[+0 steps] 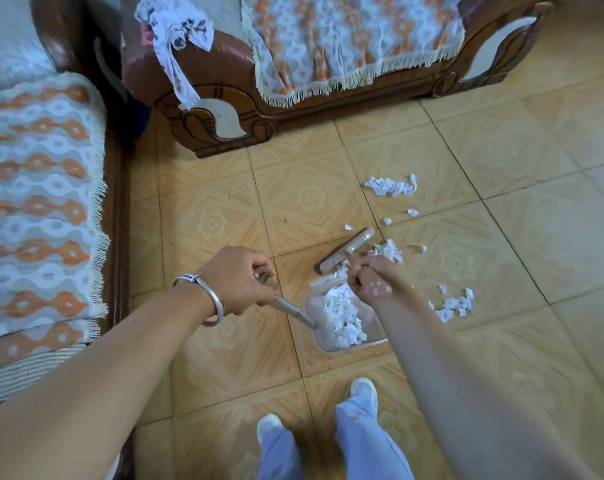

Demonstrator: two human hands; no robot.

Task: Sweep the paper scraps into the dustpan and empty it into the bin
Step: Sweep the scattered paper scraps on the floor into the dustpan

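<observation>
A pale dustpan (314, 303) lies on the tiled floor, holding a heap of white paper scraps (342, 317). My left hand (238, 278) grips the dustpan's long handle (290, 310). My right hand (370, 277) grips the handle of a small beige brush (345, 251), whose head rests on the floor at the pan's mouth. Loose scraps lie in a far pile (390, 186), in a pile on the right (454, 306), and beside the brush (390, 251).
A carved wooden sofa (224, 112) with a fringed orange and white cover stands at the back. A second covered seat (44, 209) runs along the left. My two feet (363, 389) stand just below the dustpan. No bin is in view.
</observation>
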